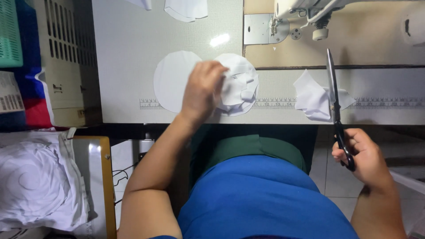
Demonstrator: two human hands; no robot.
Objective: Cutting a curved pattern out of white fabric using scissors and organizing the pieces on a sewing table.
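Note:
My left hand [202, 90] rests on a pile of white fabric pieces [239, 84] on the sewing table, its fingers curled onto the cloth. A flat white fabric circle [170, 82] lies just left of the hand. My right hand [361, 157] is off the table's front edge at the right and grips black scissors [334, 95], blades shut and pointing up over the table. Loose white fabric scraps [314, 97] lie under the blades.
A sewing machine head [305, 15] and its metal plate [256, 28] sit at the back. More white pieces [186, 9] lie at the far edge. A stack of white fabric [40, 181] rests on a side stand at the left. A ruler strip [150, 104] runs along the table front.

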